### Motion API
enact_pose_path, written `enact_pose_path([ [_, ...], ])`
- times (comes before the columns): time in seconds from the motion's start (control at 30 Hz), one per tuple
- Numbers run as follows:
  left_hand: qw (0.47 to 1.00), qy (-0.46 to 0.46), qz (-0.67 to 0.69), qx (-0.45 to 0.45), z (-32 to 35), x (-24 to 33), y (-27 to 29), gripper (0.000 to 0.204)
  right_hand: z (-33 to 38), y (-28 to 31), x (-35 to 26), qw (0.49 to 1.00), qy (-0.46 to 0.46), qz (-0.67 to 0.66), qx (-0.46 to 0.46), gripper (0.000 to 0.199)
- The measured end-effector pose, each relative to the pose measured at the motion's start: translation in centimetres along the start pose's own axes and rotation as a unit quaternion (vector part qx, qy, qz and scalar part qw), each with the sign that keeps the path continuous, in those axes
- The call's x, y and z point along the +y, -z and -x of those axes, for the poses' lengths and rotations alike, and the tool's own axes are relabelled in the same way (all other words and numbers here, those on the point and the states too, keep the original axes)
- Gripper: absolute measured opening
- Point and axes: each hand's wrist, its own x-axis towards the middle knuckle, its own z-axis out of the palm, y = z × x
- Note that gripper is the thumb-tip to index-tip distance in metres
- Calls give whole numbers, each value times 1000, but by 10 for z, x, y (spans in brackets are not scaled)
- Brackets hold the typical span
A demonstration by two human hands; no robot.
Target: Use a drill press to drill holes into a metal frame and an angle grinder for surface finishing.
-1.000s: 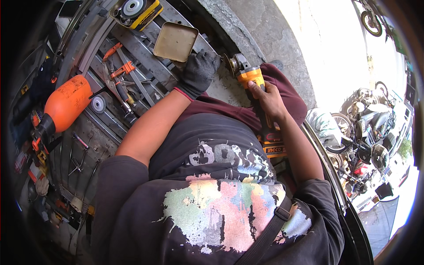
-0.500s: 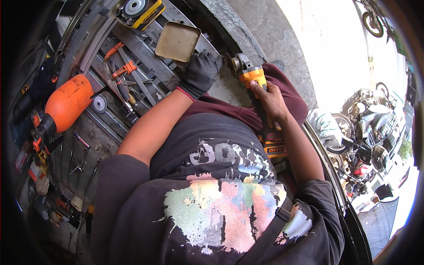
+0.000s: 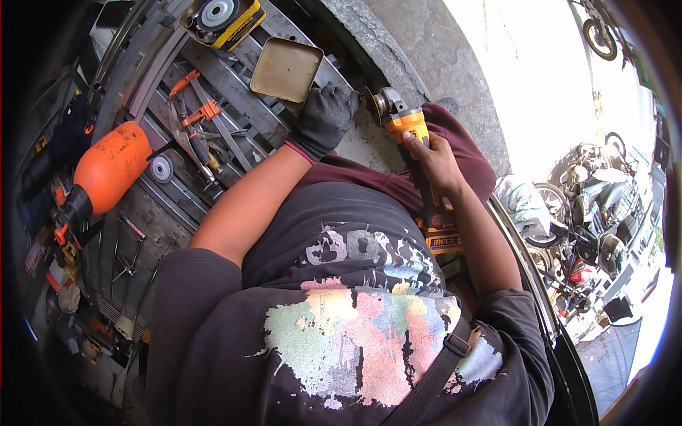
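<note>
My left hand (image 3: pixel 327 115), in a dark grey work glove with a red cuff edge, is closed in a fist. Whatever it may hold is hidden by the fingers. Bare, my right hand (image 3: pixel 435 160) grips a yellow and black cordless angle grinder (image 3: pixel 406 122) by its body, thumb on top. The grinder's disc end points toward the gloved fist, with a small gap between them. Just beyond the fist lies a shallow square tin lid (image 3: pixel 286 69), its inside facing up. The grinder's battery end rests near my right thigh.
Metal bars on the left carry orange-handled clamps (image 3: pixel 204 112) and a grey disc (image 3: pixel 161 167). A yellow tin (image 3: pixel 245 27) holding discs stands at the far end. An orange bottle (image 3: pixel 111 166) and hand tools lie farther left. Parked motorcycles (image 3: pixel 593 213) are at right.
</note>
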Motion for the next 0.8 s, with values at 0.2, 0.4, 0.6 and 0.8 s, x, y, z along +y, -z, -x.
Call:
enact_pose_path([
  [0.2,1000,1,-1,11,1,1,-1,42,1,1,0,1000,-2,-3,-5,52],
  [0.4,1000,5,9,2,2,1,-2,46,-2,0,4,1000,8,3,-3,55],
  [0.6,999,12,51,13,2,-1,-3,46,-17,2,17,1000,-16,2,-7,51],
  [0.8,998,36,51,-5,0,-2,2,44,-15,28,30,998,17,-58,11,47],
])
